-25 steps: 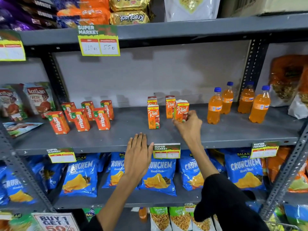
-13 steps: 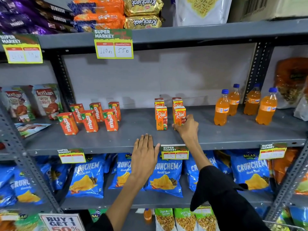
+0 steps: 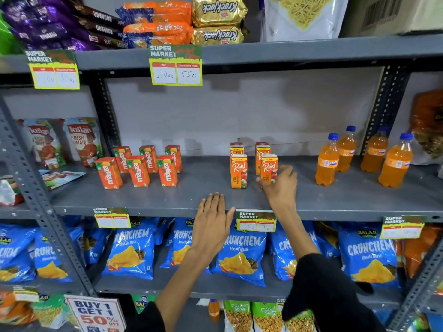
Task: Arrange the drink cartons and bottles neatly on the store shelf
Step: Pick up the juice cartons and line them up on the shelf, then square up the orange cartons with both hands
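Note:
On the grey middle shelf (image 3: 203, 197) stand several orange Real cartons in two rows. My right hand (image 3: 280, 185) grips the front right Real carton (image 3: 269, 167), which stands upright on the shelf beside the front left Real carton (image 3: 239, 171). My left hand (image 3: 212, 219) lies flat with fingers apart on the shelf's front edge, holding nothing. Several red Maaza cartons (image 3: 141, 166) stand grouped at the left. Several orange Fanta bottles (image 3: 362, 155) with blue caps stand at the right.
Ketchup pouches (image 3: 82, 142) lean at the shelf's far left. Biscuit packs fill the shelf above, blue Crunchem chip bags (image 3: 131, 252) the one below. Price tags (image 3: 256, 220) hang on the shelf edges. Bare shelf lies between the Maaza and Real cartons.
My right hand has brought the Real carton down from the air and set it upright on the shelf beside the front carton. My left hand has stayed on the shelf edge.

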`<action>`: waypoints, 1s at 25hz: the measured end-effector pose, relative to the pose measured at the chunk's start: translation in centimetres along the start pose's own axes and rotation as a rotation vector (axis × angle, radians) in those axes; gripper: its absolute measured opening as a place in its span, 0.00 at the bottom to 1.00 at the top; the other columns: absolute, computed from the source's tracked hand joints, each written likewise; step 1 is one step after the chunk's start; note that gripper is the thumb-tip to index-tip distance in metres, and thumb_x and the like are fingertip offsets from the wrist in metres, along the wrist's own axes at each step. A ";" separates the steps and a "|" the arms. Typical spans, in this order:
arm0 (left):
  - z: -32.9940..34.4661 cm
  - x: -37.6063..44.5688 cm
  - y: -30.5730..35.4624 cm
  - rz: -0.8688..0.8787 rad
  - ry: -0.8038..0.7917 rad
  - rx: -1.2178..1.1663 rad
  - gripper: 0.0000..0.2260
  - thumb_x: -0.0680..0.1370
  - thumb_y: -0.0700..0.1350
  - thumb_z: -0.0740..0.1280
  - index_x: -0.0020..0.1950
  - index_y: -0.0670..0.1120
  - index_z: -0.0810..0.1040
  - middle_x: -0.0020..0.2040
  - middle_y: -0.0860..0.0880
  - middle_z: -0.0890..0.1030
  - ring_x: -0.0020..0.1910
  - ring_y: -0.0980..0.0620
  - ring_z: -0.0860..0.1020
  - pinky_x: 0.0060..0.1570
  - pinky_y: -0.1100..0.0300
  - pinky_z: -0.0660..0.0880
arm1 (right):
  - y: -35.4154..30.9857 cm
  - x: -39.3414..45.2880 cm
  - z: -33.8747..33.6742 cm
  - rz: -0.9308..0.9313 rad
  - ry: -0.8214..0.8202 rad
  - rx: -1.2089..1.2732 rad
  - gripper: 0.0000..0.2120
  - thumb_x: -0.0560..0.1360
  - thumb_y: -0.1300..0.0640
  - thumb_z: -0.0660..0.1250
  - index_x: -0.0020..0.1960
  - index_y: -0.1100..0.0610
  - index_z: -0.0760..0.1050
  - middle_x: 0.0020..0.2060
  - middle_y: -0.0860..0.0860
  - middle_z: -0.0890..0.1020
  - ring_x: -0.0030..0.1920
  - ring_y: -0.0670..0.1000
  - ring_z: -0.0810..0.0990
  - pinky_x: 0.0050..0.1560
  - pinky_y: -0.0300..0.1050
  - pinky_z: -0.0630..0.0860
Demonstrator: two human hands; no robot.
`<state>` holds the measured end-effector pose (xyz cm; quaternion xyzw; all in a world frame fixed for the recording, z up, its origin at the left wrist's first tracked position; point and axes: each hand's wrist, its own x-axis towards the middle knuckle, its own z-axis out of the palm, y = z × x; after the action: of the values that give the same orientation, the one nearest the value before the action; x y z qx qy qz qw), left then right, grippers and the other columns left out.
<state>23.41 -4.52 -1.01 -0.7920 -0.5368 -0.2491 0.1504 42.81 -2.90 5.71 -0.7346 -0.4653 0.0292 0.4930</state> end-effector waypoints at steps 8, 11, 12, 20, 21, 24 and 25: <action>-4.0 -1.3 -7.7 -0.045 0.178 -0.175 0.23 0.85 0.55 0.53 0.72 0.41 0.72 0.71 0.41 0.75 0.70 0.43 0.73 0.72 0.47 0.68 | -6.2 -9.0 5.3 -0.551 0.009 -0.040 0.22 0.79 0.45 0.62 0.68 0.56 0.69 0.64 0.52 0.76 0.64 0.54 0.74 0.63 0.50 0.72; -6.2 -1.3 -14.4 -0.157 0.284 -0.328 0.16 0.84 0.52 0.59 0.66 0.45 0.75 0.63 0.45 0.80 0.62 0.45 0.76 0.60 0.50 0.73 | -10.2 -11.0 9.4 -0.546 -0.013 0.047 0.22 0.79 0.45 0.63 0.68 0.56 0.70 0.64 0.52 0.77 0.64 0.53 0.74 0.64 0.48 0.73; -6.6 -1.1 -16.7 -0.213 0.315 -0.411 0.15 0.83 0.52 0.60 0.66 0.46 0.76 0.62 0.47 0.80 0.62 0.46 0.75 0.60 0.51 0.72 | -11.7 -11.6 10.8 -0.518 -0.024 0.086 0.22 0.78 0.45 0.64 0.68 0.56 0.69 0.64 0.51 0.76 0.64 0.52 0.73 0.64 0.48 0.73; -2.3 5.6 -27.2 -0.555 0.079 -0.655 0.31 0.69 0.64 0.71 0.62 0.44 0.73 0.58 0.43 0.80 0.57 0.42 0.80 0.56 0.45 0.79 | -18.4 -10.9 20.1 -0.059 -0.201 0.138 0.35 0.69 0.54 0.76 0.68 0.67 0.63 0.61 0.66 0.74 0.63 0.65 0.73 0.56 0.50 0.70; -2.1 6.0 -27.2 -0.560 0.045 -0.630 0.33 0.67 0.64 0.72 0.62 0.43 0.73 0.57 0.43 0.80 0.56 0.41 0.80 0.55 0.44 0.79 | -18.5 -10.5 20.8 -0.030 -0.195 0.112 0.35 0.68 0.54 0.76 0.66 0.67 0.63 0.60 0.66 0.73 0.62 0.66 0.72 0.57 0.52 0.71; -3.7 6.3 -26.7 -0.575 0.049 -0.567 0.34 0.69 0.56 0.78 0.64 0.38 0.69 0.58 0.38 0.80 0.57 0.36 0.79 0.56 0.43 0.77 | -19.5 -9.8 21.9 0.060 -0.183 0.061 0.37 0.66 0.50 0.76 0.65 0.65 0.63 0.61 0.64 0.73 0.63 0.66 0.73 0.60 0.57 0.72; -4.1 6.3 -26.7 -0.585 0.042 -0.550 0.32 0.70 0.55 0.78 0.63 0.38 0.69 0.58 0.38 0.80 0.56 0.35 0.79 0.56 0.42 0.77 | -19.8 -9.7 22.1 0.080 -0.184 0.029 0.37 0.65 0.48 0.76 0.64 0.64 0.63 0.61 0.64 0.74 0.63 0.66 0.73 0.61 0.59 0.72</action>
<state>-0.34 8.36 5.07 -0.6111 -0.6498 -0.4318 -0.1334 13.30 7.19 5.29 -0.7395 -0.4785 0.1229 0.4572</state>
